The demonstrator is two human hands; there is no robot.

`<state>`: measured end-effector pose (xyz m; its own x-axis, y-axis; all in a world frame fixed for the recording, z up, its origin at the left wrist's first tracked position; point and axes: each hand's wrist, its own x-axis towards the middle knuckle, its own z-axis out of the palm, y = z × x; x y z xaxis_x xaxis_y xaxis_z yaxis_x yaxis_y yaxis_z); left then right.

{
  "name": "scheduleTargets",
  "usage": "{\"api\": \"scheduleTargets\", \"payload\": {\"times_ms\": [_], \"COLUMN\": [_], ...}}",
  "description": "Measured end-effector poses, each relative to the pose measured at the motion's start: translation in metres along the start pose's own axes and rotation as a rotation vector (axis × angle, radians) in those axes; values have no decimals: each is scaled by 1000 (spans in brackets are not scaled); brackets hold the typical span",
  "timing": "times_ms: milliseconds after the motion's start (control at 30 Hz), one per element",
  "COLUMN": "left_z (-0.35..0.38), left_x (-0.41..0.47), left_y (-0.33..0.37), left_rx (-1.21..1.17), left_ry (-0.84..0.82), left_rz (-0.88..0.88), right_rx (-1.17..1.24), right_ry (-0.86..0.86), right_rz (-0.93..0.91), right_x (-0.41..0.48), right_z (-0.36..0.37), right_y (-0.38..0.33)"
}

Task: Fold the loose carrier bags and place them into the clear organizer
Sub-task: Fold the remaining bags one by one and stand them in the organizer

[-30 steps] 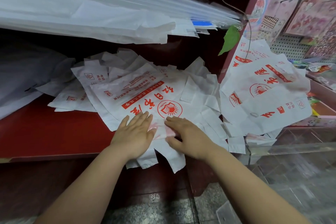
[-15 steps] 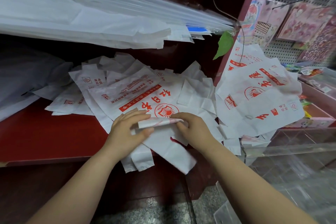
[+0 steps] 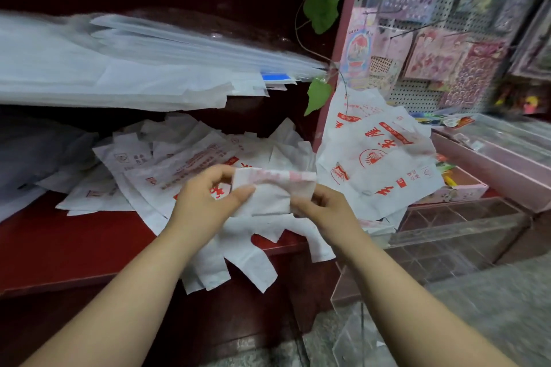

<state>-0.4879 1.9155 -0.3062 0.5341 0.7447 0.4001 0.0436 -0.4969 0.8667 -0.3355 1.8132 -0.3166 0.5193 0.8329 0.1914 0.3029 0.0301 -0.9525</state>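
Note:
A white carrier bag with red print (image 3: 272, 192) is folded over and lifted above the red shelf (image 3: 74, 241); its handles hang down over the shelf edge. My left hand (image 3: 205, 202) pinches its left side, and my right hand (image 3: 325, 211) grips its right side from below. Under and behind it lies a spread pile of loose bags (image 3: 167, 158). A second heap of bags (image 3: 378, 164) leans at the right. The clear organizer (image 3: 459, 232) stands low at the right, below that heap.
A stack of clear and white plastic sleeves (image 3: 134, 74) overhangs the shelf above the pile. Green leaves (image 3: 323, 6) hang beside a red post. A pegboard with stickers (image 3: 447, 39) and pink trays (image 3: 492, 158) fill the right side.
My hands went from pressing the bag flat on the pile to folding it over and lifting it off the shelf. The view has shifted right.

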Motion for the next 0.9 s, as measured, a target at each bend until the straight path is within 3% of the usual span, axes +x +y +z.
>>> {"api": "scheduleTargets", "payload": {"times_ms": [67,200,333,433,533,667,900], "left_z": [18,60,91,113,139,169,194], "left_x": [-4,-5,10,22,33,43,50], "left_y": [12,24,28,34,35,26,19], "left_rx": [-119,-1,194,377,438,404,242], "left_ry": [-114,-159,-100,-86,-108,-146,-194], "left_rz": [-98,-171,-130,-74,-47,-19,0], "right_rx": [120,157,17,-243,-517,-663,-482], "right_ry": [62,129,248,339,311,250,191], "right_rz": [60,122,88,76,30,-4,-50], "right_x": [-9,-25,-35,-37,-31,-21,0], "right_z": [-11,-36,-76,-108,-122,-125,-137], "right_y": [0,10,33,60,82,107,110]}}
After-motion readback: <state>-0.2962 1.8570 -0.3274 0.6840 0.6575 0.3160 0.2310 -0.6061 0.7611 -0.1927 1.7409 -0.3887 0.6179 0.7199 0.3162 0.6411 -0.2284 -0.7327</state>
